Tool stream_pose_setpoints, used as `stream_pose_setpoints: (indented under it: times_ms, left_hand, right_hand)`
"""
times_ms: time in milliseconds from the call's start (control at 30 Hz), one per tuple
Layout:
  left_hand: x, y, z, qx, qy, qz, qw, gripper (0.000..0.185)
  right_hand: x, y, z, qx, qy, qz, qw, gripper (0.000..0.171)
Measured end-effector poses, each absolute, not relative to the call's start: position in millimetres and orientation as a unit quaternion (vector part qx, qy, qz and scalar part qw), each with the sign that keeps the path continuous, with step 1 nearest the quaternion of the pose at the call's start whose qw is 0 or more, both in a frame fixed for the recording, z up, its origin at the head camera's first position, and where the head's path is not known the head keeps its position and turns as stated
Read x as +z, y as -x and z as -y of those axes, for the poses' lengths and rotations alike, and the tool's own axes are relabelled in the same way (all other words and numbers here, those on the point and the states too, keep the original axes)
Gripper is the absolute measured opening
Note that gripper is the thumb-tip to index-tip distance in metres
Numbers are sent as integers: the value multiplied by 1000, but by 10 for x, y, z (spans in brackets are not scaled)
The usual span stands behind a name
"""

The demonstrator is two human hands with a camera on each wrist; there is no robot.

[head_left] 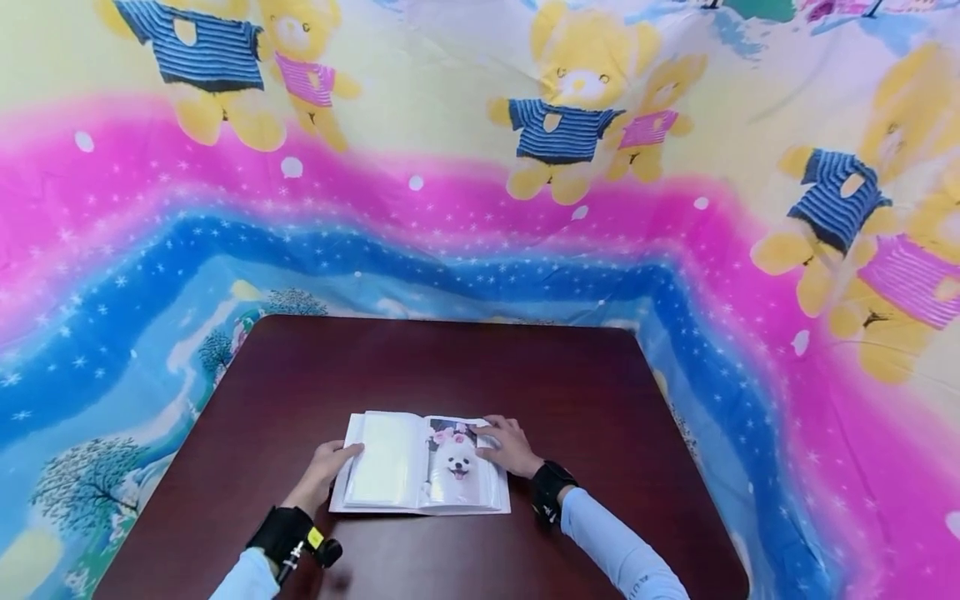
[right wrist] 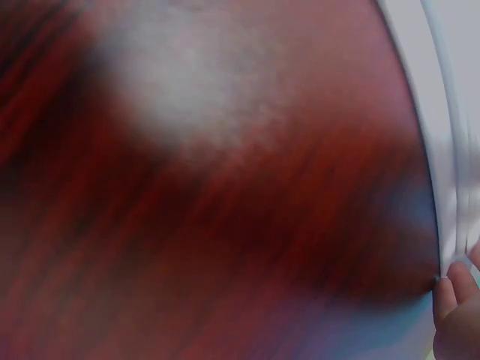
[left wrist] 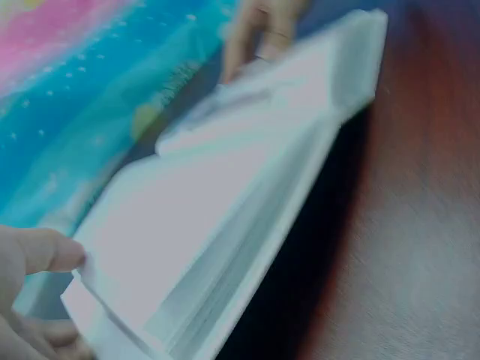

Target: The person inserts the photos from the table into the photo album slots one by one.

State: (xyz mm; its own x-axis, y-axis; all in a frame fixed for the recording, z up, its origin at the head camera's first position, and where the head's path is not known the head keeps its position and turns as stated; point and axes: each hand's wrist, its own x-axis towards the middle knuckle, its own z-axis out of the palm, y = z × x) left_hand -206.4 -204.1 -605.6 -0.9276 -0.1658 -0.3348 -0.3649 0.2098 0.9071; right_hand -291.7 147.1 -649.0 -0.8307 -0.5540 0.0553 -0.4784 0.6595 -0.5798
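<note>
A white photo album (head_left: 386, 458) lies spread on the table. Its left page is blank white; behind the right sleeve is a photo of a fluffy white dog (head_left: 459, 473) with pink flowers on its head. My left hand (head_left: 324, 468) grips the album's left edge, the thumb (left wrist: 56, 251) on top and other fingers below. On the right-hand page, fingers of my right hand (head_left: 510, 446) rest near the upper outer edge, over part of the photo. Fingertips of the right hand (right wrist: 459, 311) touch the album edge in the right wrist view, mostly cropped.
A dark reddish-brown table (head_left: 450, 358) with rounded corners is under the album. Around it hangs a cloth (head_left: 420, 217) printed with teddy bears, stars and trees. Black bands with cameras sit on both wrists, including the left band (head_left: 283, 533).
</note>
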Motion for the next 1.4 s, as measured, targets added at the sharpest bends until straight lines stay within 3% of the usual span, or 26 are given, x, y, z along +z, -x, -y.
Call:
stream_pose_setpoints:
  times_ms: [167,300,567,800,867,967,1067,1200,1267,1400]
  left_hand:
    - [-5729,2114,1788,587,69,-806,26,42]
    - [-5613,2161,1374,574,-31,-818,-13,40]
    - [-5951,1975,685,396,-187,-898,-55,24]
    - [-6347,1726,447,125,-248,-949,-147,31]
    - [-6476,1690,408,64,-251,-949,-180,36]
    - [-6604,1723,364,9,-252,-943,-215,39]
    - [-6574,1847,362,10,-261,-938,-229,38]
    - [-6315,2117,478,102,-277,-935,-197,24]
    - [-6103,2362,615,143,-266,-938,-172,23]
    - [-5540,2984,958,147,-210,-956,-145,35]
  right_hand:
    - [-6570,2871,-1480,-284,278,-916,58,45]
    - [-6580,2859,-1489,-298,272,-914,39,44]
    - [-6613,2829,-1519,-346,299,-889,22,38]
    - [-6586,2754,-1444,-509,171,-836,111,45]
    - [-6624,2743,-1417,-501,182,-841,95,44]
    - [-6733,2785,-1387,-420,249,-872,26,44]
    - [-6727,2852,-1370,-350,293,-889,-27,40]
    - [-6526,3001,-1411,-334,291,-897,-7,24]
    - [-6331,3180,-1414,-318,270,-909,-2,21]
    - [-5760,3693,-1355,-269,211,-938,-47,25]
